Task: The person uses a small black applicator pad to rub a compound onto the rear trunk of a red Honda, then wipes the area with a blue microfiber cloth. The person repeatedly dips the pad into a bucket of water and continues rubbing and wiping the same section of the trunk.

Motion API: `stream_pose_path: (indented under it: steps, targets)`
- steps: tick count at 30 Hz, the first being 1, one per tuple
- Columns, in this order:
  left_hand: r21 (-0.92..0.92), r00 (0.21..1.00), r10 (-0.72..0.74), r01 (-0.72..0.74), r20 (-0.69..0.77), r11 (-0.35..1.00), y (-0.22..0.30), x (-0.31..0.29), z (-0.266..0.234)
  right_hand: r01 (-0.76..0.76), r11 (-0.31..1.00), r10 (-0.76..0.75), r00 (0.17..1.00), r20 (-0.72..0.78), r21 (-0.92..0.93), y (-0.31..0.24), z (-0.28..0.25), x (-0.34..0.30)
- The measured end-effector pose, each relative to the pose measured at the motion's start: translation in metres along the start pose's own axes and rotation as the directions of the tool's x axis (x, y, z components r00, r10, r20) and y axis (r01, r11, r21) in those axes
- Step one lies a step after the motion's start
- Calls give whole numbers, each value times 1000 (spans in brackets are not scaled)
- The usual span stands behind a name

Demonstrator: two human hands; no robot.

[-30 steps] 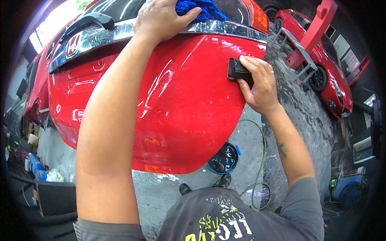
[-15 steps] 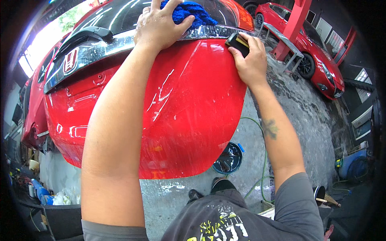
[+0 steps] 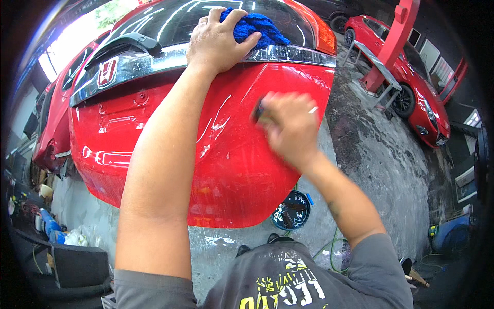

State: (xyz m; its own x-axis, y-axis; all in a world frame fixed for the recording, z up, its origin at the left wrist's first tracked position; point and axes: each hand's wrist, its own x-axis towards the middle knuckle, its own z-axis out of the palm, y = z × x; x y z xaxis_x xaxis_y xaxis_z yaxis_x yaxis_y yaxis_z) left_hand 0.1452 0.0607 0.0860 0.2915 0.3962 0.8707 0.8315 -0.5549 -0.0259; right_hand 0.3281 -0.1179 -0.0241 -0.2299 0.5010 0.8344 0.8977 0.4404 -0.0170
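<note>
A red car tailgate (image 3: 234, 190) with wet streaks fills the middle. Across its top runs a chrome strip (image 3: 170, 57), below the dark rear window (image 3: 180, 23). My left hand (image 3: 218, 44) lies at the strip and window edge, its thumb and fingers over a bunched blue cloth (image 3: 262, 32). Over the right part of the red panel, my right hand (image 3: 293, 126) is smeared by motion. Its closed fingers hold a small dark block (image 3: 259, 110) that looks like a sanding block; most of it is hidden by the hand.
A dark bucket (image 3: 290, 210) of liquid stands on the wet floor below the tailgate, with a green hose (image 3: 334, 252) nearby. A rear wiper (image 3: 126, 44) sticks out at upper left. Right, beyond a red post (image 3: 393, 49) and metal bench (image 3: 378, 67), stands another red car (image 3: 419, 95).
My right hand has moved left and down with the block, from the panel's upper right edge onto its face. My left hand stays on the cloth. The whole view has shifted slightly.
</note>
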Motion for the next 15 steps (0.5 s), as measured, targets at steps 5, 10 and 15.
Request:
stream_pose_path:
  steps: [5, 10, 15]
  targets:
    - [-7, 1000, -15, 15, 0, 1000, 1, 0, -6, 106, 992, -102, 993, -64, 74, 39, 3, 46]
    - [-99, 1000, -13, 13, 7, 995, 7, -1, -11, -19, 1000, 17, 993, -119, -19, -2, 13, 36]
    - [-19, 1000, 14, -14, 10, 1000, -7, -3, -4, 202, 977, -204, 979, 20, 69, -19, 17, 23]
